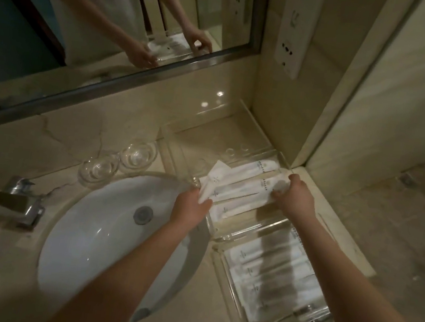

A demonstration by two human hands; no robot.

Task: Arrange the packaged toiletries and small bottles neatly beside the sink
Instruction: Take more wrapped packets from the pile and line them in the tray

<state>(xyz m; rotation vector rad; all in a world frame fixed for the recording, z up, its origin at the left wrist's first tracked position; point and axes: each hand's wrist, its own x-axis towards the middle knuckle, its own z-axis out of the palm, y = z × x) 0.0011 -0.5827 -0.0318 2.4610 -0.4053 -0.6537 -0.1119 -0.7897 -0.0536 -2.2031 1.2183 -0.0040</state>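
Observation:
Several long white toiletry packets (240, 188) lie side by side in a clear tray (208, 144) on the counter to the right of the sink (106, 217). My left hand (191, 206) grips the packets' left ends, where one small white packet (217, 173) sticks up at an angle. At the packets' right ends my right hand (295, 198) pinches them with curled fingers. A second clear tray (234, 277) nearer to me holds more white packets (272, 271) in a row. No small bottles show clearly.
Two upturned clear glasses (119, 162) stand behind the sink, left of the tray. A chrome tap (11, 204) sits at the sink's left. A mirror (102, 24) runs along the back wall, and a wall corner (302, 145) closes off the counter on the right.

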